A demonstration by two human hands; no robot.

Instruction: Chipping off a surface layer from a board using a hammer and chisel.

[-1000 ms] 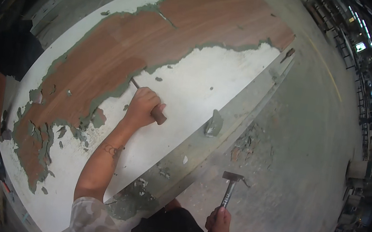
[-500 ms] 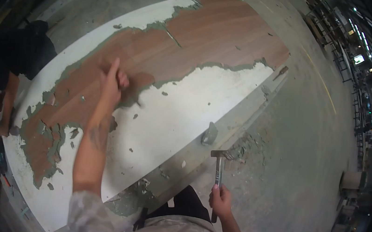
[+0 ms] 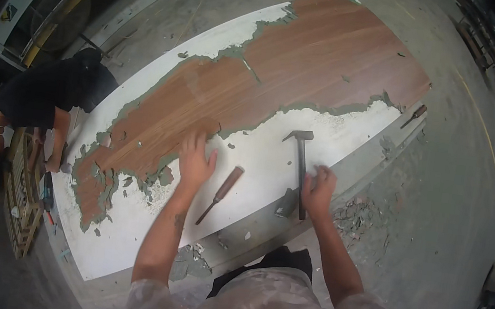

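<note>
We do best to ease our left hand, grip spread apart near the brown sheet, clear of the chisel lying on the white board, and to steady the hammer beside our right hand, whose grip we cannot judge.

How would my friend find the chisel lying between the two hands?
Find the big white-and-brown board. On its white part, between the left hand and the hammer, lies the brown-handled chisel. A similar tool rests by the board's far right corner, but this one lies on white.
</note>
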